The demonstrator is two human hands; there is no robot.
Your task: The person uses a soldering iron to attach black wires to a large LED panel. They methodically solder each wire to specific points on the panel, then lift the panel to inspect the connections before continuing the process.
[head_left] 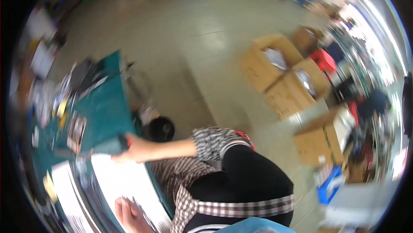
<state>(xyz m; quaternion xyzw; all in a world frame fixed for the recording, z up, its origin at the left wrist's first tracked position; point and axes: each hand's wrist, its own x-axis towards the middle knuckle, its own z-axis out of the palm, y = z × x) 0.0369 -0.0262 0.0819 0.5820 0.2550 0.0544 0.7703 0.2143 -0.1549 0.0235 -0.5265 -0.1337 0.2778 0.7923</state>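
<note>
My right arm, in a checked sleeve cover, reaches leftward over a green-topped table point(107, 108). At its end my right hand point(135, 148) is closed around a dark grey, blocky thing point(109, 145), too blurred to name. This thing is above the far end of a long white flat piece point(122, 177) on the table. Lower down, my left hand point(128, 216) is over the same white piece, its fingers bent and close together; what they hold, if anything, cannot be made out. Another white strip-like piece point(69, 190) lies to the left, with dark strips between the two.
Blurred small items and a dark bundle point(84, 76) lie on the table's far left. A black round bin point(161, 128) stands beside the table. Open cardboard boxes point(290, 97) holding silvery packs stand on the floor at right, with another carton point(318, 144) nearer and a blue crate point(329, 185).
</note>
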